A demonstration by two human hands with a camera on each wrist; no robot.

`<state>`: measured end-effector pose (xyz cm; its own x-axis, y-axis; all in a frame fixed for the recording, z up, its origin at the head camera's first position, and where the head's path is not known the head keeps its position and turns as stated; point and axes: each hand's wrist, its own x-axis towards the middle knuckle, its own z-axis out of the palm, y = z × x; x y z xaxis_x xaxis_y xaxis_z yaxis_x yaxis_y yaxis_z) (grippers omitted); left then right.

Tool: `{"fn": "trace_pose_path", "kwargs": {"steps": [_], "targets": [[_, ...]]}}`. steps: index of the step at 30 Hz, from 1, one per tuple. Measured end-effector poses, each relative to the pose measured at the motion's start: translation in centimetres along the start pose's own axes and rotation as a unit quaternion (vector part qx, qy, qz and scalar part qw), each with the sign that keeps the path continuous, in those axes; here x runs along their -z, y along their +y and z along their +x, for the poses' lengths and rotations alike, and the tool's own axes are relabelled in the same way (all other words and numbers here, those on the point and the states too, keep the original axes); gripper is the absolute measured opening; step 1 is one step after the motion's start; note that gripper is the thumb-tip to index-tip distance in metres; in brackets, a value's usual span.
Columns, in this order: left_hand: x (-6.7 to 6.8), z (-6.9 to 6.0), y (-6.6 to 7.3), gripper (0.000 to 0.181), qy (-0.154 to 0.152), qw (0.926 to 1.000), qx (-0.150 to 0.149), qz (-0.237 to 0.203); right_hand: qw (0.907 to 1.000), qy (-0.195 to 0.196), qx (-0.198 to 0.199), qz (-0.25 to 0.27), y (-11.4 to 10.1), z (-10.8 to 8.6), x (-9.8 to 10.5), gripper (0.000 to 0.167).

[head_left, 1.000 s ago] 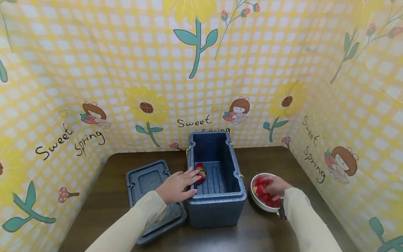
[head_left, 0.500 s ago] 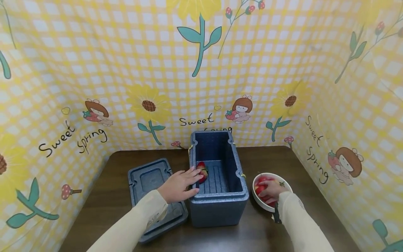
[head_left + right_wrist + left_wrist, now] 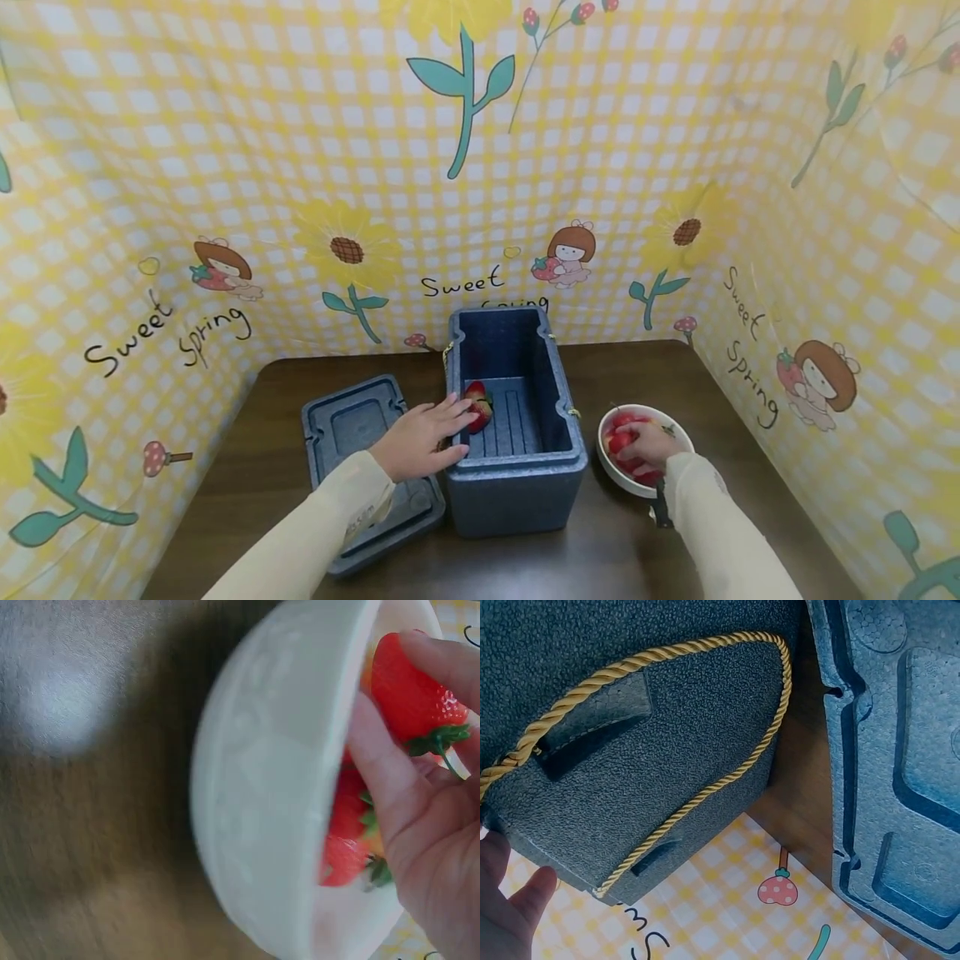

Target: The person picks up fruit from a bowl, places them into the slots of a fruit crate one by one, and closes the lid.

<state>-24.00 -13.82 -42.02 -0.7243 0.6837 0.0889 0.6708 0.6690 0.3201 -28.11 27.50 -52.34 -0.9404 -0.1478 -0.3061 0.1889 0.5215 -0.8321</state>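
Observation:
My right hand [image 3: 651, 444] reaches into a white bowl [image 3: 262, 780] of red strawberries. In the right wrist view its thumb and fingers pinch one strawberry [image 3: 411, 690] with green leaves, close to the bowl's rim. Below it, another strawberry [image 3: 346, 851] lies inside the bowl. My left hand [image 3: 423, 442] rests on the left rim of a dark blue foam box [image 3: 517, 504], its fingers fairly straight over the edge. Red fruit [image 3: 477, 408] lies on the box floor, near those fingertips and partly hidden by them.
A blue foam lid [image 3: 360, 425] lies on the brown table [image 3: 600, 542] left of the box, under my left forearm. Yellow twisted rope [image 3: 705, 796] loops along the box's side. Patterned cloth [image 3: 337, 150] hangs close behind and at both sides.
My right hand has shifted slightly left in the bowl, and its fingers have closed in on a strawberry. My left hand stays on the box rim; the head view shifts slightly.

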Motion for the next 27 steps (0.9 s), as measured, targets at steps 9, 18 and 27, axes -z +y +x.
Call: {"fn": "trace_pose_path", "kwargs": {"steps": [9, 18, 27], "targets": [[-0.1, 0.1, -0.2, 0.054, 0.004, 1.0000, 0.005, 0.001, 0.9996, -0.023, -0.003, -0.013, -5.8, -0.2, 4.1, 0.054], [0.4, 0.3, -0.5, 0.055, 0.003, 1.0000, -0.003, 0.006, 0.9981, -0.007, 0.048, -0.037, -9.3, -0.1, 6.1, 0.053], [-0.4, 0.2, -0.4, 0.052, 0.015, 0.9998, -0.013, -0.011, 0.9882, 0.051, 0.118, -0.083, -11.3, 0.3, 6.4, 0.051]]}}
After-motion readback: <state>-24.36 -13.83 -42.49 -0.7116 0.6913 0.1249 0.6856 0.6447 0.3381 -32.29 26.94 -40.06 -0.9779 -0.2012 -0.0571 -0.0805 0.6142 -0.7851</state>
